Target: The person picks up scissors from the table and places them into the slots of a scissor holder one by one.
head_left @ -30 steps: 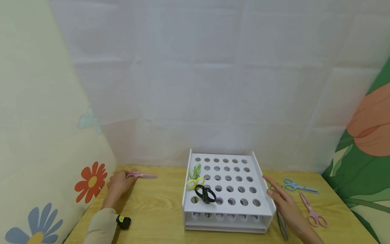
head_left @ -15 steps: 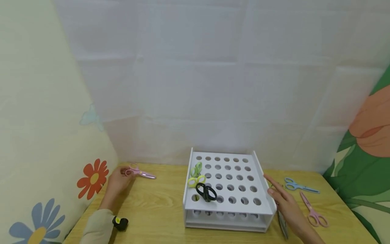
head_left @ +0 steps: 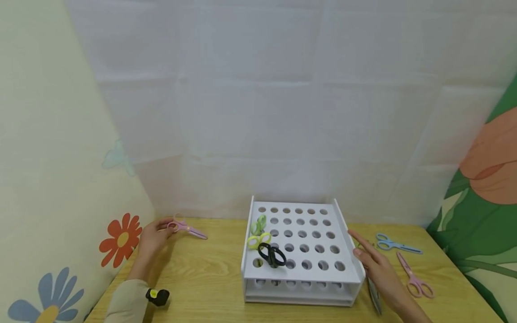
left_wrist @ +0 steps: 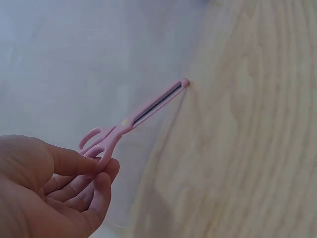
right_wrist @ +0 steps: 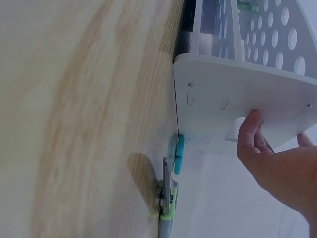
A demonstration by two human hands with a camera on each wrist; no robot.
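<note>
My left hand [head_left: 151, 240] pinches pink scissors [left_wrist: 125, 122] by the handle loops, between thumb and fingers. Their blades are closed and point away from the hand, tip close to the wooden table at the far left. A white rack [head_left: 303, 277] with rows of round holes stands in the middle. Green scissors [head_left: 258, 225], yellow-green scissors and black scissors [head_left: 273, 258] stand in its left holes, handles up. My right hand [head_left: 377, 273] rests against the rack's right side panel [right_wrist: 213, 94], fingers beside the slot cut in it.
Right of the rack lie blue scissors [head_left: 397, 246] and another pink pair [head_left: 414, 280]. Grey blades [head_left: 374, 296] lie partly under the right hand; the right wrist view shows grey-and-lime handled scissors [right_wrist: 168, 203] there. A white cloth [head_left: 242, 112] hangs behind the table.
My left hand has taken the pink scissors by the handles and lifted them slightly, turning them so the tip slants down. My right hand stays at the rack.
</note>
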